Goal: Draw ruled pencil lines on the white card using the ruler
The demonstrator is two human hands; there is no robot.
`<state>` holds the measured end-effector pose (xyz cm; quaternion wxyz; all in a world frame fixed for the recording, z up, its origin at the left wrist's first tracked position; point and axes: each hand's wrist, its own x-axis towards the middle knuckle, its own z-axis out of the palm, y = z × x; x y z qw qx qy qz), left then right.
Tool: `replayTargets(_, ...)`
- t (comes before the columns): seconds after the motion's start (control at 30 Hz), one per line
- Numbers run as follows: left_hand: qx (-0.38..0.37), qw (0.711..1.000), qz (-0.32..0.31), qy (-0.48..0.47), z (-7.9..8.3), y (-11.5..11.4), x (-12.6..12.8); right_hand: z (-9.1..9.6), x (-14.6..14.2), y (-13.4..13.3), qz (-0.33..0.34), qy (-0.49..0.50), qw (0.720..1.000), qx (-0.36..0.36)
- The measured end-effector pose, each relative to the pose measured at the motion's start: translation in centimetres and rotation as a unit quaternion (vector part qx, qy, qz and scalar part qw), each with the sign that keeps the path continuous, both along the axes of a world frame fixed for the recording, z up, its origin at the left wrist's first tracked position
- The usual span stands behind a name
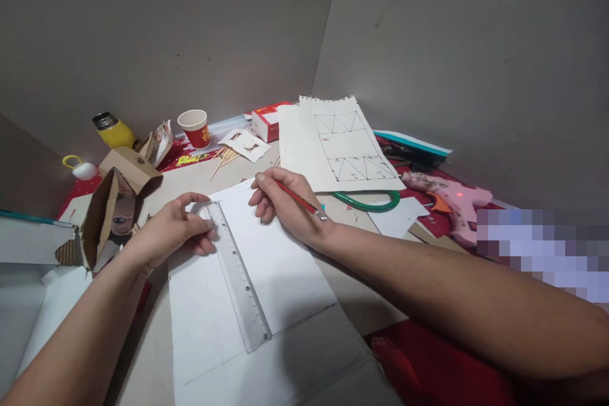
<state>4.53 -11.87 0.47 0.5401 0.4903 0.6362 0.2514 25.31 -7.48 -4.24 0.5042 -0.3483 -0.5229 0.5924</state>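
Observation:
My left hand (188, 228) grips the far end of a clear plastic ruler (240, 285), thumb on top. The ruler lies lengthwise on a large white sheet (204, 330), its near end by a drawn pencil line that crosses the sheet. In my right hand (280, 200) is a red pencil (299, 198), held between the fingers with its metal-capped end toward my wrist. That hand is over the far right edge of the sheet, to the right of the ruler. The pencil's tip is hidden by the fingers.
Behind the sheet lies paper with a drawn triangle pattern (352, 146), near a green ring-shaped handle (371, 203). A pink glue gun (459, 203) is at the right. At the left stand a cardboard piece (128, 168), a yellow bottle (117, 133) and a paper cup (195, 130). Grey walls close the back.

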Motion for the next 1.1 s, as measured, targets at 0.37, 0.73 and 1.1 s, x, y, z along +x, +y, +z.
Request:
replayTargets(0.37,0.087,0.950,-0.058,0.294,1.7,-0.7,0.8,0.5,0.2,-0.2,0.000,-0.007,1.000,-0.016)
replayTargets(0.73,0.124,0.758,-0.287,0.573,1.3,-3.3,3.9,0.4,0.0,0.0,0.014,0.004,1.000,-0.014)
replayTargets(1.1,0.106,0.744,-0.310,0.583,0.4,-3.4,3.8,0.6,0.1,0.1,0.023,0.003,1.000,-0.012)
